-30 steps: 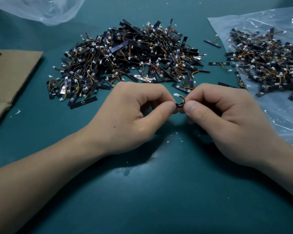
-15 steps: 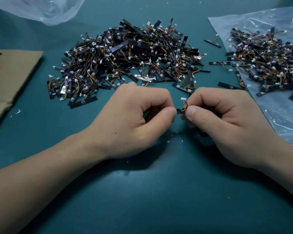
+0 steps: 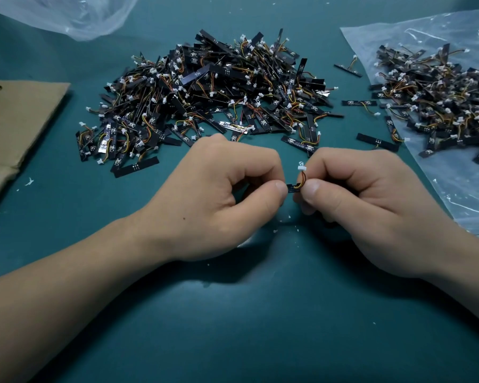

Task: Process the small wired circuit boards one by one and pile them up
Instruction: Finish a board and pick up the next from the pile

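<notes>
One board in hand, mid-process. Held board (image 3: pixel 293 188) sits just in front of the big central pile (image 3: pixel 213 98), lifted off the green mat (image 3: pixel 233 327), pinched at both ends.

- Left hand (image 3: pixel 213 197): fingers curled, thumb and forefinger nipping the board's left end.
- Right hand (image 3: pixel 371 208): likewise curled, thumb tip clamped on the right end where the wires (image 3: pixel 304 178) leave the board. White connector (image 3: pixel 302 168) stands up free above the thumbs.
- Only a short stretch of black board shows between the thumb tips, so what exactly is being done to it — bending, snapping, peeling — I cannot tell.
- Second heap (image 3: pixel 440 100) lies right of the central pile on a clear plastic sheet (image 3: pixel 454 203). A few stray boards (image 3: pixel 376 140) lie between the two.
- Cardboard (image 3: pixel 20 120) sits left of the central pile, crumpled plastic bag (image 3: pixel 67 15) beyond it to the left.
- White flecks (image 3: pixel 289 217) on the mat under the hands — probably offcuts.

Judgement: step is the working of a single board, and many are left. Next move calls for finishing the two-handed action, one hand letting go, the other carrying the board by its body, not the thin wires, to the done pile. Which heap that is isn't evident here.
</notes>
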`<move>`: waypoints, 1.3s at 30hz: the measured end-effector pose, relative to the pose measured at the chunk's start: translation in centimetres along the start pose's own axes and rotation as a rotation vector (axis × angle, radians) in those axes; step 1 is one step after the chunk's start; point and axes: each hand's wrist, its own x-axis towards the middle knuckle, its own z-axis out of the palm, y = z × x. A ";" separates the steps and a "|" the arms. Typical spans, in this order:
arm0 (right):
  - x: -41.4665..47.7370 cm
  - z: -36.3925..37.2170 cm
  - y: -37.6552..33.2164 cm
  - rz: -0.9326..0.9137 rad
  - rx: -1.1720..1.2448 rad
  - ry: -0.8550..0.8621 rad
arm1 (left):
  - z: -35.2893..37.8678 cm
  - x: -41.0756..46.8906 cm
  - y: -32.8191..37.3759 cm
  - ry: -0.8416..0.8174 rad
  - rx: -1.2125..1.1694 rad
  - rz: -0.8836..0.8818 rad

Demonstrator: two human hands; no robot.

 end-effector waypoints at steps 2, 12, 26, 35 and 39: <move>0.0 0.0 0.0 0.001 -0.008 0.001 | 0.0 0.0 -0.1 -0.010 -0.016 -0.007; -0.1 0.1 -0.1 -0.047 -0.055 -0.010 | 0.0 -0.2 0.1 0.028 0.000 0.019; 0.1 0.1 -0.1 -0.023 -0.017 0.026 | -0.1 0.1 -0.3 -0.066 -0.062 -0.070; 0.1 0.1 0.1 0.023 0.023 -0.019 | -0.2 0.1 -0.2 -0.068 -0.054 -0.030; 0.1 0.2 -0.1 -0.009 0.048 0.009 | -0.3 0.0 -0.4 -0.051 -0.072 -0.037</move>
